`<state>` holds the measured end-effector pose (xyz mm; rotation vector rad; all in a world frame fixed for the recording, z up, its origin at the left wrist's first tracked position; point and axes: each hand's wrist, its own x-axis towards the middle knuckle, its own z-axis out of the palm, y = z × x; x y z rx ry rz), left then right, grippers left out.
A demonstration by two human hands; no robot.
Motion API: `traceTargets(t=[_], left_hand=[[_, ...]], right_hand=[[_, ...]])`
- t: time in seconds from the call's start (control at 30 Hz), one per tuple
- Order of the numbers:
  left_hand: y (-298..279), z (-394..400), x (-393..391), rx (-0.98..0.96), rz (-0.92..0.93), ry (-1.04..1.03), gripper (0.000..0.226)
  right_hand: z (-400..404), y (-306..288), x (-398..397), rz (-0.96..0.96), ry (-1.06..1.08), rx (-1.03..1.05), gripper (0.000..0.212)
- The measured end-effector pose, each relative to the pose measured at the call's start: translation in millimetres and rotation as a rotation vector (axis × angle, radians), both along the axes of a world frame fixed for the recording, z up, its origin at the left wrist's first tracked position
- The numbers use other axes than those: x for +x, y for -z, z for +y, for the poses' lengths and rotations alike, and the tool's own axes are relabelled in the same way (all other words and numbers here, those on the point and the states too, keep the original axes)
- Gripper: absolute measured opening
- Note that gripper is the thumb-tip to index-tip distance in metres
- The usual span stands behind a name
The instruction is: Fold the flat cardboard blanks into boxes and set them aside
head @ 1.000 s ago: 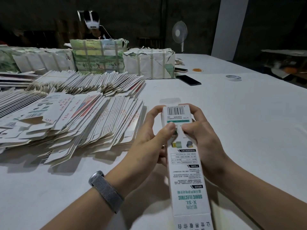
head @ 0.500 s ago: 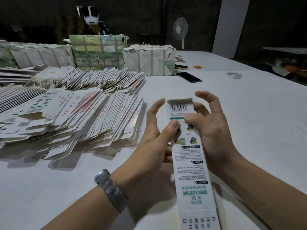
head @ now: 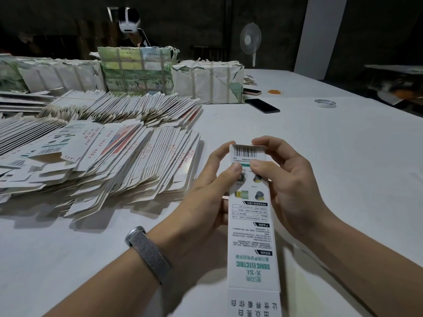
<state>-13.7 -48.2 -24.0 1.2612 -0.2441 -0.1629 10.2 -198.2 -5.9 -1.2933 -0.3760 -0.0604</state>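
Box: long white carton (head: 250, 225), lower centre of the frame, held above the table (head: 332, 156).
My left hand (head: 206, 197): thumb and fingers gripping its far end.
My right hand (head: 288, 186): pinching the barcode end.
Blanks (head: 96, 161): fanned flat at left.
Bundles (head: 206, 82): wrapped, contents hidden.

One head-worn camera — wide-angle, looking forward and down, close over the table (head: 320, 156).
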Motion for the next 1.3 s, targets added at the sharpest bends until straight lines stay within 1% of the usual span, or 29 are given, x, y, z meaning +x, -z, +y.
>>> traceTargets(t=[0.1,0.2,0.3,0.43,0.57,0.67,0.73,0.9,1.03,1.1,1.23,1.3], left_hand=[[-1.9,2.4,-0.4,-0.039,-0.001,0.068,0.043],[-2.6,4.1,-1.4,-0.079,0.0,0.128,0.034],[-2.3,4.6,-2.0,-0.11,-0.018,0.15,0.035],[-2.7,5.5,-3.6,-0.11,-0.056,0.159,0.034],[-2.2,4.5,-4.5,-0.064,-0.078,0.142,0.037],[-2.2,2.8,-6.3,-0.005,-0.084,0.142,0.044],[-2.7,2.2,-6.8,0.017,-0.08,0.124,0.045],[-3.2,2.1,-7.3,0.061,-0.083,0.086,0.044],[-1.1,1.2,-6.6,0.137,-0.099,0.052,0.043],[-0.7,1.7,-5.8,0.138,-0.12,0.057,0.041],[-1.6,2.7,-3.9,0.144,-0.102,0.041,0.042],[-0.9,1.7,-3.3,0.174,-0.086,0.032,0.039]], right_hand=[[-1.1,-0.5,-0.1,-0.001,-0.026,-0.026,0.025],[-1.3,-0.5,-1.6,0.027,-0.061,0.028,0.027],[-0.4,-1.0,-3.0,0.03,-0.079,0.033,0.03],[0.1,-4.4,-4.0,0.021,-0.077,0.018,0.024],[0.7,-6.3,-4.1,0.019,-0.019,0.004,0.019],[-0.4,-7.3,-2.9,0.036,0.045,-0.025,0.029],[0.0,-8.0,-2.4,0.081,0.052,-0.017,0.029],[1.1,-7.6,-0.5,0.176,0.052,-0.016,0.007],[0.1,-9.1,0.2,0.229,-0.017,-0.079,0.014],[1.1,-8.7,-0.2,0.234,-0.037,-0.08,0.016],[3.0,-5.4,-0.6,0.194,0.014,-0.058,0.016],[2.8,-4.0,-1.0,0.18,0.031,-0.049,0.015]])
